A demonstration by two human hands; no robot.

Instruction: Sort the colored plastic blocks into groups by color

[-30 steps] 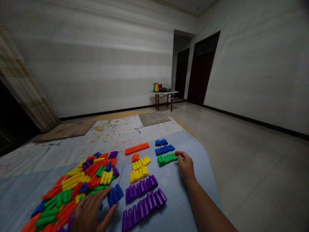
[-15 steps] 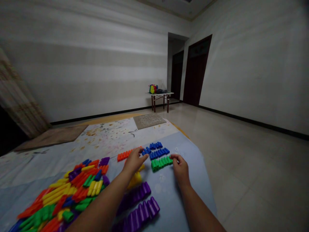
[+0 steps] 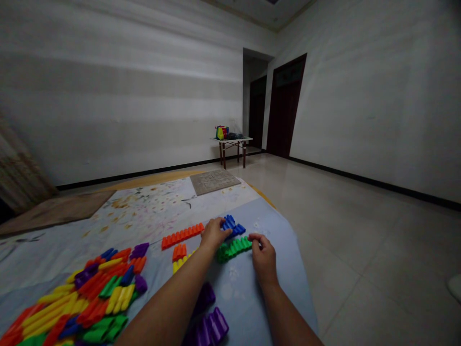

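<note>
A: L hand, what's it doing?
B: Thumb + fingers parted a bit, tips at the L end of the blue pcs. Can't tell if it's pinching any; the fingers hide that bit.
A: So the blue pcs are where, exactly?
B: Just R of the L hand's tips, on the blue cloth.
A: And R hand?
B: Fingers curled, thumb close to index, tips at the R end of the green row. Can't tell re: a pinch.
A: Green row vs. the hands?
B: Btwn them, just nearer the wearer than the blue pcs.
A: Other stuff?
B: Orange row just L of the L hand; yellow pcs by its forearm, part hidden. Purple pcs btwn the forearms, also part hidden. Mixed pile well L of the L hand.
</note>
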